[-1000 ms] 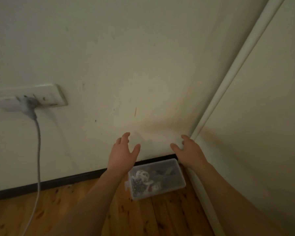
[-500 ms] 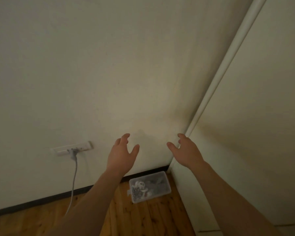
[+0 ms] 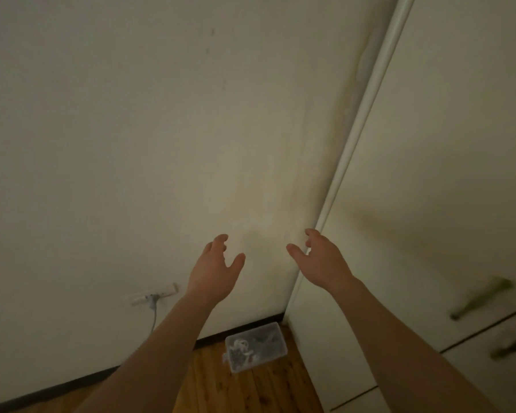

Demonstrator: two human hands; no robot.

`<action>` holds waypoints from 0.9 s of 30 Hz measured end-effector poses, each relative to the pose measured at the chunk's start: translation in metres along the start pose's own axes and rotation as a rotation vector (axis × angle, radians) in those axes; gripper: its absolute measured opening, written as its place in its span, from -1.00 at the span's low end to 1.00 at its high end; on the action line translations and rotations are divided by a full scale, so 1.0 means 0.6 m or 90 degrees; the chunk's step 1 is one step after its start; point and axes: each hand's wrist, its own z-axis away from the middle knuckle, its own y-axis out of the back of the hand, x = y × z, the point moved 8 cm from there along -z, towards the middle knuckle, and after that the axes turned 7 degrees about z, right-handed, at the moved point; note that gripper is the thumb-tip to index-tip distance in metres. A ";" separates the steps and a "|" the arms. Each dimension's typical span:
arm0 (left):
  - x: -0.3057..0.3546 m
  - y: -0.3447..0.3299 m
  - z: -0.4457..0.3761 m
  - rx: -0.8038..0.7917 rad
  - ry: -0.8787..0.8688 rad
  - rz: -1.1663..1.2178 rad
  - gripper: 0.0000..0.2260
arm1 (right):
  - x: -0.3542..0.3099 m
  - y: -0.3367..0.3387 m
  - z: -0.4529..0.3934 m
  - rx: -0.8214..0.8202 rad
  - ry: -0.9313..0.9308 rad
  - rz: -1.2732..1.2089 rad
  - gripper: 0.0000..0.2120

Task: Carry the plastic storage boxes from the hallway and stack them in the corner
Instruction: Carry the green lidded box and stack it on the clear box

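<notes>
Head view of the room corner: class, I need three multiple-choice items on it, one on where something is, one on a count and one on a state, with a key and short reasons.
1. Where does the clear plastic box lie?
A. on the wooden floor in the corner, by the skirting
B. in the left hand
C. on top of the cupboard

2. How many plastic boxes are in the corner?
A. three
B. one
C. none

3. What state are the two hands in?
A. both gripping the box
B. both open, holding nothing
C. one pressed on the wall socket

Key:
1 A: the box rests on the floorboards where wall and cupboard meet.
2 B: a single box shows, nothing stacked on it.
3 B: the left hand and right hand hang in the air above the box, fingers spread.
</notes>
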 end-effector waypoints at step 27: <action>0.259 0.156 0.441 -0.230 -0.225 0.229 -0.57 | -0.077 0.247 0.642 0.270 -0.157 -0.096 -0.35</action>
